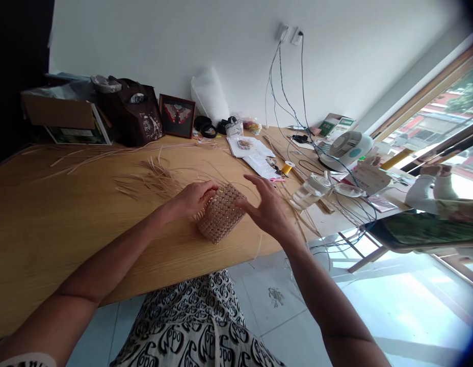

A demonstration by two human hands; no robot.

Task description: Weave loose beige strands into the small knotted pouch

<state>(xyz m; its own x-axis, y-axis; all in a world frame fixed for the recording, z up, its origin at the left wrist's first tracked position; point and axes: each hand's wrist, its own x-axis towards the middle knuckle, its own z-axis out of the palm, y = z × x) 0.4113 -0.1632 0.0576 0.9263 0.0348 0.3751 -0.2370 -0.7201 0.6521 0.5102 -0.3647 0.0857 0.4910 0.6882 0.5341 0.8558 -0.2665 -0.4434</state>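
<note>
A small woven basket [224,214] of tan strips with an open, holed weave lies tilted on the wooden table, near its front edge. At its left side, my left hand [194,198] has its fingers curled closed on the basket's edge. My right hand [267,210] is on the other side, thumb and fingers spread apart; the thumb tip is at the basket's right edge, and whether it presses there I cannot tell. Loose strips [156,176] fan out over the table behind my left hand. Thin strands also arc behind the basket.
Along the wall stand a cardboard box [60,111], a dark bag [131,114] and a framed butterfly picture [177,116]. To the right are papers [259,164], a yellow thread spool [287,167], a water jug [311,191], a white fan [347,150] and hanging cables [286,92].
</note>
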